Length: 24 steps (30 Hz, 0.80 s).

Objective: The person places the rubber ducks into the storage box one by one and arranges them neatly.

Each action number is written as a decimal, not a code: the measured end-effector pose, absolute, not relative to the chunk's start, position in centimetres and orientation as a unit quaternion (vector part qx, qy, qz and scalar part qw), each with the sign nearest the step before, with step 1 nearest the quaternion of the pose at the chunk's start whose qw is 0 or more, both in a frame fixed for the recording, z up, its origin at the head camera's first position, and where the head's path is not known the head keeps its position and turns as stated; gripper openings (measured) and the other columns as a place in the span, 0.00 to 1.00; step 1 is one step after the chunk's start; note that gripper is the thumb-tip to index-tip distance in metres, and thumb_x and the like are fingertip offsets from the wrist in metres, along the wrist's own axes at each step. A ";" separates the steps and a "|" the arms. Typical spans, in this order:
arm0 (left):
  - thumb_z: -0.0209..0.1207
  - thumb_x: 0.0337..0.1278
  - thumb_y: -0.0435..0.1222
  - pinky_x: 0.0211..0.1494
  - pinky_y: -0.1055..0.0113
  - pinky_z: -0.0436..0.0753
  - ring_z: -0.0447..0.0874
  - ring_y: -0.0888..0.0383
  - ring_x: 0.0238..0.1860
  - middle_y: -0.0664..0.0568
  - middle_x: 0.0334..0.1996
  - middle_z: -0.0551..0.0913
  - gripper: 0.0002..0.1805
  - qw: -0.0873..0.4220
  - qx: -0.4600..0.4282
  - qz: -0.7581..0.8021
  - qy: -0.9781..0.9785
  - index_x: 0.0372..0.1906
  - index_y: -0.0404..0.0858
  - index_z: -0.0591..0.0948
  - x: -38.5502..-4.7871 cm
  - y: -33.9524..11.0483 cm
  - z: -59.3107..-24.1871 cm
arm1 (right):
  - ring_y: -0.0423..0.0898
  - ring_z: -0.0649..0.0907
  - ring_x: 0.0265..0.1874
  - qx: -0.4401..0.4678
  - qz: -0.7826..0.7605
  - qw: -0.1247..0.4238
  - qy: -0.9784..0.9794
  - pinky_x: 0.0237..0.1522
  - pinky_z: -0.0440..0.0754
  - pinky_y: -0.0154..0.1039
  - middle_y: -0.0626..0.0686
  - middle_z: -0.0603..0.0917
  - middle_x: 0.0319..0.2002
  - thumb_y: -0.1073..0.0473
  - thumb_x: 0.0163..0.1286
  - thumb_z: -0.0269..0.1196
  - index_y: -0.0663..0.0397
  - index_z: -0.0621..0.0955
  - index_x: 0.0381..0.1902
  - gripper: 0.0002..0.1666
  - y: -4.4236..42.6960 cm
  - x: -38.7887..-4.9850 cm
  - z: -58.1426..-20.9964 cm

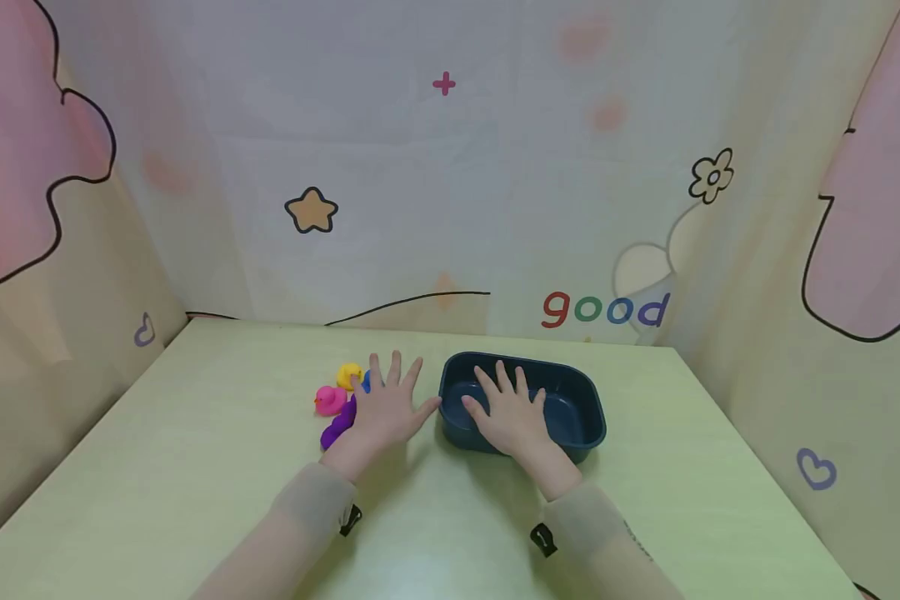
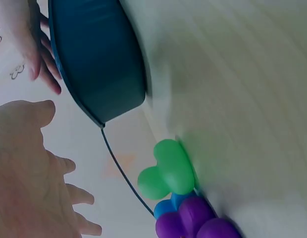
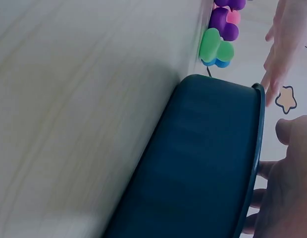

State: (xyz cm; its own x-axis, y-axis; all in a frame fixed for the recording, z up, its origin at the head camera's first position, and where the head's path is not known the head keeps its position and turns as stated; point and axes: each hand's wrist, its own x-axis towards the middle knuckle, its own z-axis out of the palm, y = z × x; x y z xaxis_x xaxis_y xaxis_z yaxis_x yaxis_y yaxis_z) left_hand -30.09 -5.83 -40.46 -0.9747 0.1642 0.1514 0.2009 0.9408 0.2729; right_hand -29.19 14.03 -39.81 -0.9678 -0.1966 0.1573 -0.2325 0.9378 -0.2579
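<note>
My left hand (image 1: 386,412) is spread palm down above several toy ducks, holding nothing. Around it show a yellow duck (image 1: 348,377), a pink duck (image 1: 331,401) and purple ones (image 1: 339,423); a blue one is partly covered. The left wrist view shows a green duck (image 2: 173,168) beside blue and purple ones (image 2: 195,215), below the raised hand (image 2: 32,168). My right hand (image 1: 513,417), fingers spread, is over the dark blue basin (image 1: 573,400) and grips nothing. In the right wrist view that hand (image 3: 287,183) is beside the basin's rim; whether it touches is unclear.
The pale green table (image 1: 195,442) reaches back to a printed cloth backdrop (image 1: 390,167), with more cloth at both sides. The basin stands to the right of the ducks, close to the left thumb in the head view.
</note>
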 end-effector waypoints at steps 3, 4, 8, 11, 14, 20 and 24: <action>0.47 0.64 0.63 0.69 0.26 0.47 0.37 0.30 0.76 0.39 0.78 0.47 0.42 0.061 -0.089 -0.153 -0.982 0.78 0.50 0.54 -30.3 -6.2 -40.2 | 0.68 0.49 0.75 0.102 0.146 0.063 -0.982 0.67 0.48 0.76 0.62 0.54 0.77 0.35 0.74 0.47 0.44 0.60 0.76 0.39 14.5 -29.4 -39.6; 0.48 0.64 0.62 0.69 0.26 0.46 0.37 0.30 0.76 0.39 0.78 0.47 0.43 0.061 -0.088 -0.158 -0.982 0.78 0.49 0.53 -30.4 -6.4 -40.2 | 0.68 0.49 0.75 0.099 0.148 0.063 -0.982 0.67 0.48 0.76 0.62 0.54 0.77 0.35 0.74 0.47 0.44 0.60 0.76 0.39 14.7 -29.5 -39.5; 0.48 0.63 0.62 0.69 0.26 0.47 0.37 0.30 0.76 0.38 0.78 0.46 0.44 0.060 -0.084 -0.171 -0.980 0.78 0.48 0.53 -30.8 -7.1 -40.0 | 0.69 0.48 0.75 0.088 0.154 0.061 -0.982 0.67 0.47 0.76 0.62 0.52 0.77 0.36 0.75 0.47 0.44 0.58 0.77 0.39 15.6 -29.9 -39.3; 0.48 0.64 0.63 0.68 0.25 0.48 0.37 0.29 0.76 0.38 0.78 0.46 0.44 0.057 -0.078 -0.177 -0.979 0.78 0.48 0.52 -31.1 -7.8 -39.9 | 0.70 0.48 0.75 0.083 0.155 0.059 -0.983 0.66 0.47 0.77 0.62 0.51 0.77 0.36 0.75 0.47 0.45 0.57 0.77 0.39 16.2 -30.1 -39.0; 0.48 0.64 0.62 0.68 0.25 0.48 0.38 0.29 0.76 0.37 0.78 0.46 0.44 0.050 -0.072 -0.199 -0.976 0.78 0.47 0.52 -31.2 -8.5 -39.6 | 0.71 0.49 0.74 0.077 0.158 0.058 -0.983 0.66 0.48 0.77 0.63 0.50 0.77 0.37 0.75 0.47 0.46 0.56 0.77 0.40 17.0 -30.1 -38.7; 0.49 0.65 0.61 0.68 0.25 0.50 0.41 0.29 0.75 0.36 0.77 0.48 0.44 0.042 -0.056 -0.243 -0.968 0.78 0.45 0.51 -31.4 -10.0 -39.4 | 0.72 0.50 0.74 0.061 0.170 0.057 -0.982 0.65 0.49 0.77 0.66 0.50 0.77 0.36 0.76 0.45 0.48 0.56 0.77 0.40 18.7 -30.2 -38.3; 0.48 0.66 0.60 0.68 0.27 0.53 0.44 0.29 0.75 0.35 0.77 0.50 0.44 0.041 -0.048 -0.262 -0.963 0.78 0.43 0.50 -31.5 -11.0 -39.5 | 0.73 0.51 0.73 0.049 0.173 0.057 -0.982 0.65 0.51 0.77 0.68 0.50 0.76 0.37 0.77 0.44 0.51 0.55 0.77 0.40 19.9 -30.4 -38.1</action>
